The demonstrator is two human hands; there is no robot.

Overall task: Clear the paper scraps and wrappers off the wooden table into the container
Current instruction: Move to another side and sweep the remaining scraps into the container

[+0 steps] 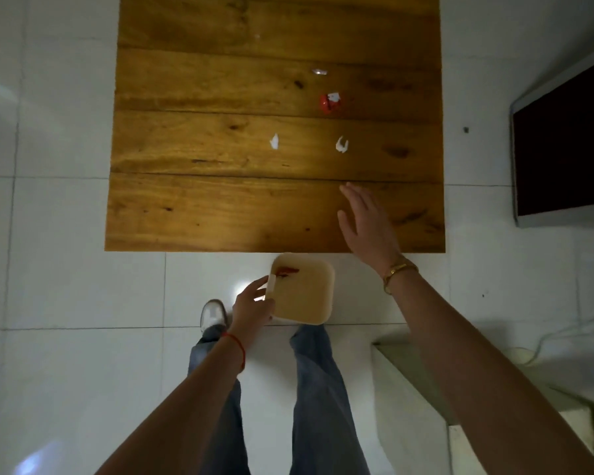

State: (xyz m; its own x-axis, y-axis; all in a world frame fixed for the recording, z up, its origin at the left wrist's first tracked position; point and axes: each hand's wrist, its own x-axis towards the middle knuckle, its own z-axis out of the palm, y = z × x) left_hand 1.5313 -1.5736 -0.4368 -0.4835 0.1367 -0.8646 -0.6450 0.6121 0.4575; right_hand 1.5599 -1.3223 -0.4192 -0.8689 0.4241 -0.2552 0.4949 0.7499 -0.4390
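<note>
While the left hand (pixel 252 308) grips the near-left rim of the cream container (pixel 304 289), fingers curled over its edge, the right hand (pixel 367 221) reaches out flat over the wooden table (pixel 220 207), fingers spread and holding nothing. Container sits off the table, just past its near edge, between the two forearms; a red wrapper piece (pixel 288 270) lies inside, close to the left hand's fingertips. Ahead of the right hand's fingertips, near but not touching: a small white paper scrap (pixel 342 145). A second white scrap (pixel 274 141) lies to the left of that, well beyond the left hand. Farther out from the right hand, a crumpled red-and-white wrapper (pixel 330 103); beyond it again, a small silvery scrap (pixel 319 72). Gold bracelet (pixel 399 270) on right wrist, red thread (pixel 238 347) on left wrist. Dark-screened monitor (pixel 563 142) on the floor, well to the right of the right hand.
</note>
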